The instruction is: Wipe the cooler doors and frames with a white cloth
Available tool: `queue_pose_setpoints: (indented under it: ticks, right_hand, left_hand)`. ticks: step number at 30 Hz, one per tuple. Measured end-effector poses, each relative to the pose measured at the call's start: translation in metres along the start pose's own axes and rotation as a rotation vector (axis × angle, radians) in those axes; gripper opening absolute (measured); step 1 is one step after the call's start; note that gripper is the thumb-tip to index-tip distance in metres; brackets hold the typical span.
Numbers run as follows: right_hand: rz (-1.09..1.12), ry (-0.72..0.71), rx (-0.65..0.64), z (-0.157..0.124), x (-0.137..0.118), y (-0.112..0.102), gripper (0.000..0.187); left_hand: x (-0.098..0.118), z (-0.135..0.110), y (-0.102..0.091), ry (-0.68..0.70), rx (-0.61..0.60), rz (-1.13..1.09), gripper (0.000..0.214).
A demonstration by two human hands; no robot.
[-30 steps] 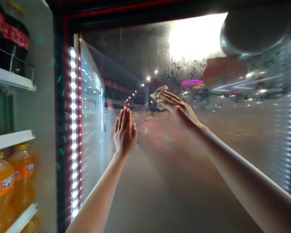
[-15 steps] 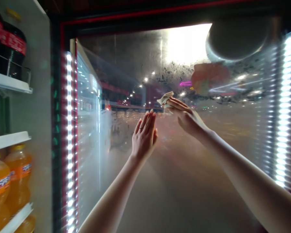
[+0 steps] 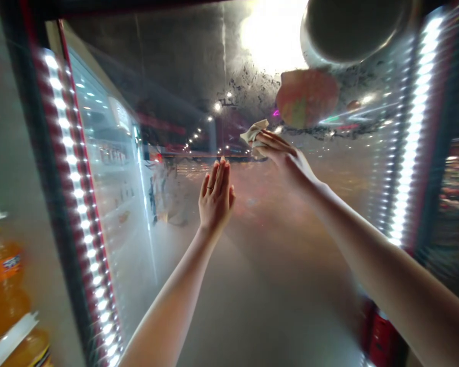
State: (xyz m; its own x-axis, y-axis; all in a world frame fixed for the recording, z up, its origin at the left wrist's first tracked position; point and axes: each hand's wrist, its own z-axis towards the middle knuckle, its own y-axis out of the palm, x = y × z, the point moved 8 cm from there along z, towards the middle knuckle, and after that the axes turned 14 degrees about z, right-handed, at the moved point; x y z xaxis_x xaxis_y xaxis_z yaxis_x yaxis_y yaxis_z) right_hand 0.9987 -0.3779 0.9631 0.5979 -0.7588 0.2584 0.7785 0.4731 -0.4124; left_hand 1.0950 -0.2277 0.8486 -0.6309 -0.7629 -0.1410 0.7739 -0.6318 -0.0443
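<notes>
A large fogged glass door [image 3: 260, 285] fills the middle of the view. My left hand [image 3: 216, 196] lies flat against the glass, fingers stretched upward and a ring on one finger. To its right and slightly higher, my right hand [image 3: 281, 150] grips a pale crumpled cloth [image 3: 254, 134] under its fingertips, at the glass. The cloth's underside is hidden. Dark specks and smears [image 3: 248, 84] mark the upper part of the pane.
Bright LED strips [image 3: 80, 199] [image 3: 413, 137] run down both sides of the door. Bottles of orange drink [image 3: 3, 270] stand at the lower left behind a white shelf edge [image 3: 11, 339]. A dark round shape [image 3: 354, 30] and a reddish patch [image 3: 308, 97] show at the upper right.
The view has turned right and tilted, so the dark bottles at the left have left the frame. Both hands appear slightly further left and higher, keeping the same poses.
</notes>
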Motion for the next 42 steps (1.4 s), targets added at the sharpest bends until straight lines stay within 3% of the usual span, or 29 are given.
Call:
queue_pose_setpoints:
  ticks: [4,8,13,18,21,25,29,33,37,42]
  right_hand:
    - [-0.015,0.004,0.082,0.015,0.007,0.003,0.059]
    - [0.022,-0.016,-0.005,-0.005,-0.005,0.014,0.055]
    - [-0.007,0.011,0.004,-0.041,-0.002,-0.016,0.047]
    - [-0.107,0.017,0.152,-0.027,0.018,-0.038,0.05]
    - [-0.142,0.029,0.189,-0.017,0.018,-0.031,0.057]
    - [-0.129,-0.02,0.092,-0.035,0.004,-0.016,0.054]
    - [-0.174,-0.002,0.136,-0.055,0.01,-0.03,0.048]
    - [-0.234,0.034,0.26,-0.04,0.028,-0.049,0.051]
    - [-0.197,0.051,0.242,-0.02,0.024,-0.039,0.057]
    - [-0.163,0.017,0.155,-0.044,0.01,-0.03,0.046]
  left_hand:
    - [0.001,0.0,-0.001,-0.004,-0.011,-0.001,0.08]
    - [0.0,0.002,0.0,-0.023,-0.041,-0.029,0.078]
    - [-0.001,0.002,0.003,-0.045,-0.062,-0.05,0.076]
    - [-0.001,0.001,0.003,-0.058,-0.038,-0.057,0.073]
    - [-0.001,0.001,0.003,-0.061,-0.024,-0.066,0.071]
    - [-0.002,0.002,0.005,-0.074,-0.046,-0.092,0.072]
    - [0.0,0.001,0.004,-0.063,-0.034,-0.08,0.072]
    - [0.0,-0.001,0.003,-0.05,-0.022,-0.069,0.076]
    - [0.0,-0.003,0.001,-0.025,0.014,-0.036,0.077]
    - [-0.003,-0.004,0.002,-0.031,0.028,-0.047,0.075]
